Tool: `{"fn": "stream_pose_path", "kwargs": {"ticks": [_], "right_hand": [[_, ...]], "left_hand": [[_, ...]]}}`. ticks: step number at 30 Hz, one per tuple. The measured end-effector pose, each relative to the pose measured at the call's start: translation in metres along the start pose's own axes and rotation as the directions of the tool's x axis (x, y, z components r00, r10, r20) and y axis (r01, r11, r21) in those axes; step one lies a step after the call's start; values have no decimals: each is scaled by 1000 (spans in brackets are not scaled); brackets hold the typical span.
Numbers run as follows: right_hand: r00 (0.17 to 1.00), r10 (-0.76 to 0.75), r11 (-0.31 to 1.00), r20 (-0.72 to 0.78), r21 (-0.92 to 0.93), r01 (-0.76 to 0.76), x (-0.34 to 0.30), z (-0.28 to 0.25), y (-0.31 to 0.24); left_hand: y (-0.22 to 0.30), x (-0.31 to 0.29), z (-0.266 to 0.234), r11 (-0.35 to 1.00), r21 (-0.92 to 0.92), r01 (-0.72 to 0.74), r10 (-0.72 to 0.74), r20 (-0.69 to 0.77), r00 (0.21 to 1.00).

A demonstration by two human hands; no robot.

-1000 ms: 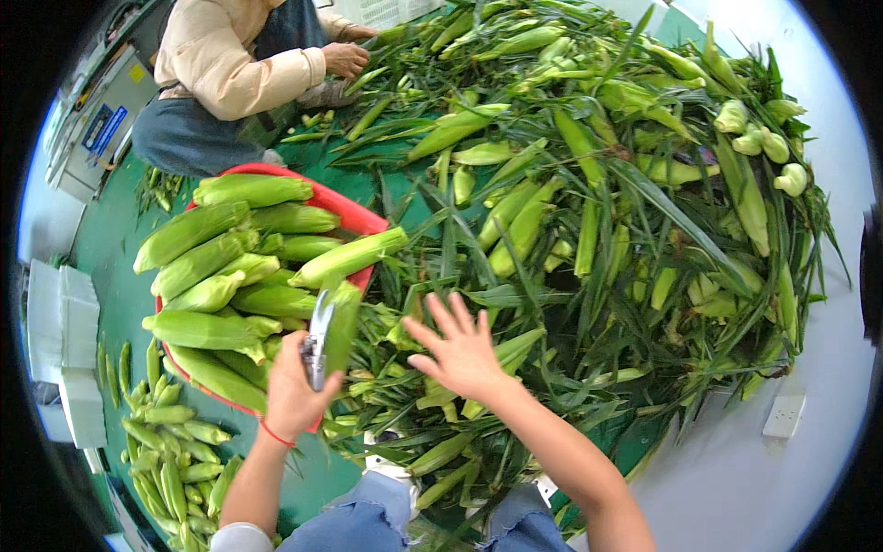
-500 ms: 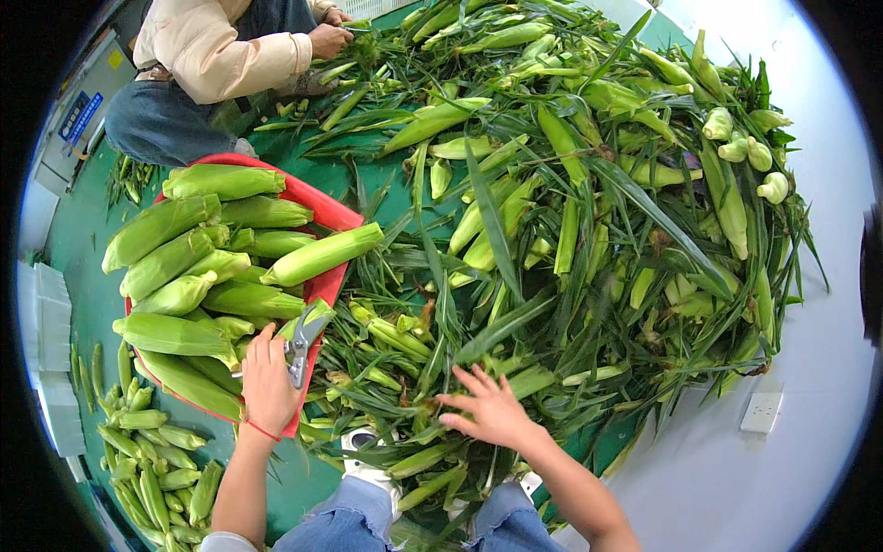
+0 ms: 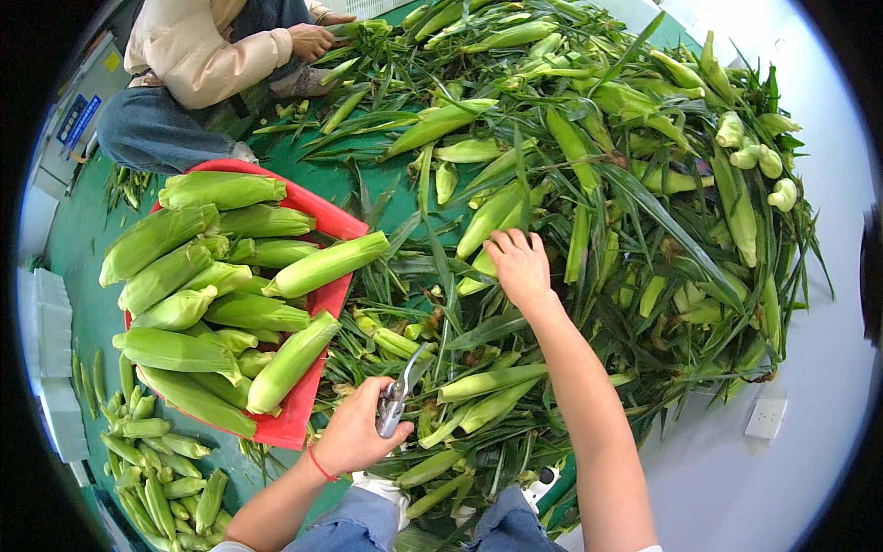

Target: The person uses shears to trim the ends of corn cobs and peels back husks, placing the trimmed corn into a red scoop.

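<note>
Grasping curved metal pruning shears (image 3: 393, 405) in the left hand (image 3: 357, 429) with curled fingers, near a glossy red tub (image 3: 292, 427) of tapering corn ears (image 3: 296, 361). Poised with the right hand (image 3: 522, 274), bent-fingered and slightly spread, over a smooth-husked ear (image 3: 490, 218) amid strappy leaves (image 3: 664, 217).

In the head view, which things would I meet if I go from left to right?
White boxes → red tub → left hand with pruners → right hand → wall socket.
</note>
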State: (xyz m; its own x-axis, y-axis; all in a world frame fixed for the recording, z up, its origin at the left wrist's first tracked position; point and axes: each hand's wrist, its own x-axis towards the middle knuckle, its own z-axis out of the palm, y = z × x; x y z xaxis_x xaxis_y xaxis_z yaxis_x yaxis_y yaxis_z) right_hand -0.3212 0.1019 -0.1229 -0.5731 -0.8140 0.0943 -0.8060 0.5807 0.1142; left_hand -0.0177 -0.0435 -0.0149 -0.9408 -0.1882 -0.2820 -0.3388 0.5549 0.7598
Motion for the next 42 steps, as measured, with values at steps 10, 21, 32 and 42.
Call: {"fn": "stream_pose_path", "kwargs": {"ticks": [10,21,32,42], "right_hand": [[973,-230,965,23,-122,231,-11,-16,21],[897,-160,981,-413,30,189,-157,-121,-22],[530,842,262,-105,937,-230,-262,-131,-57],[473,654,-728,590,661,182,-230,-137,-39]], "left_hand": [[-21,14,2,906,-375,196,-171,100,980],[40,43,43,719,-619,317,-41,417,908],[71,6,112,832,-542,123,130,405,905],[61,27,95,711,-640,290,18,429,903]]}}
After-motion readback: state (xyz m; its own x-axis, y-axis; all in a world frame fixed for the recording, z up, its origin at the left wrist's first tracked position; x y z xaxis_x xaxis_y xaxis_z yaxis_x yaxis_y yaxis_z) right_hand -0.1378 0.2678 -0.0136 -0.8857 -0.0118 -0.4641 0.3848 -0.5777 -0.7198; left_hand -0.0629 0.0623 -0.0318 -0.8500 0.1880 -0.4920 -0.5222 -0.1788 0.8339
